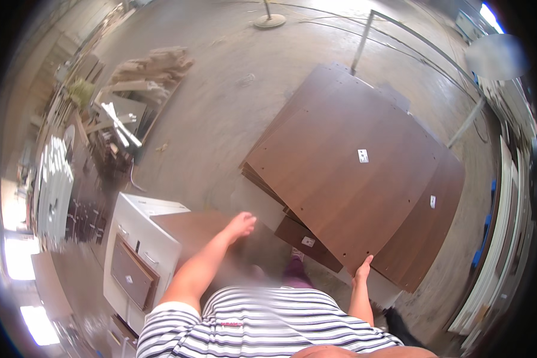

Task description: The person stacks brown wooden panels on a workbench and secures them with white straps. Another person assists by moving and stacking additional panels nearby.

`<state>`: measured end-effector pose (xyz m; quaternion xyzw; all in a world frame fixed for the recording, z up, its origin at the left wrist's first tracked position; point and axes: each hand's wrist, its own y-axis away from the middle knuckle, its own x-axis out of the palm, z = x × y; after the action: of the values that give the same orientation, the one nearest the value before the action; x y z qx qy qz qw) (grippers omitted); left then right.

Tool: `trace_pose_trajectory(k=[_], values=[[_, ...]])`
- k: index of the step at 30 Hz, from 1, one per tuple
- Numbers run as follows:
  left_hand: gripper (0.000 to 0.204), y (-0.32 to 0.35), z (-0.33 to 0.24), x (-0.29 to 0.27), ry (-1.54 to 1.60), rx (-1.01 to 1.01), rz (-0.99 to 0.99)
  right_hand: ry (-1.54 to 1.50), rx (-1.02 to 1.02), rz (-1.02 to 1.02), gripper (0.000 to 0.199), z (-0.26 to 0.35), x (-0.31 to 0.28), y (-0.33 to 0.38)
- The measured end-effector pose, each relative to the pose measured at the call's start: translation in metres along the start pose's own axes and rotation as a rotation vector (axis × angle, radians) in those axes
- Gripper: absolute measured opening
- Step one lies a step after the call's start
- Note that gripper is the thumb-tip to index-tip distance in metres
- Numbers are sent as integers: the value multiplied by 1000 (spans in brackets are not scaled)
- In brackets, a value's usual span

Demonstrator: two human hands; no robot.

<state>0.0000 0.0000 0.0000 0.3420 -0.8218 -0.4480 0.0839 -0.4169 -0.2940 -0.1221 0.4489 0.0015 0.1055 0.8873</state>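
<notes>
Our right hand [362,271] grips the near corner of the top brown panel [346,173], fingers curled over its edge; the panel lies on a stack of like boards [426,238] on the concrete floor [221,107]. Our left hand [241,225] hangs open and holds nothing, over a smaller brown board [188,230]. A white cabinet [140,250] stands just left of it. Scrap wood [143,74] is piled well apart, and a metal frame [364,42] rises behind the stack.
</notes>
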Motion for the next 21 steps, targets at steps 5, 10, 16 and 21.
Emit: trace_pose_trajectory(k=[5,10,16,21], values=[[88,-62,-18,51,371,-174,-67,67,-60,-2,75,32,-25,35],[95,-100,0,82,747,-106,-156,242,-35,-10,74,38,-50,93],[63,-117,39,90,1135,68,-247,286,9,-118,74,46,-91,113],[45,-87,40,67,769,-32,-70,258,15,-179,73,37,-92,89]])
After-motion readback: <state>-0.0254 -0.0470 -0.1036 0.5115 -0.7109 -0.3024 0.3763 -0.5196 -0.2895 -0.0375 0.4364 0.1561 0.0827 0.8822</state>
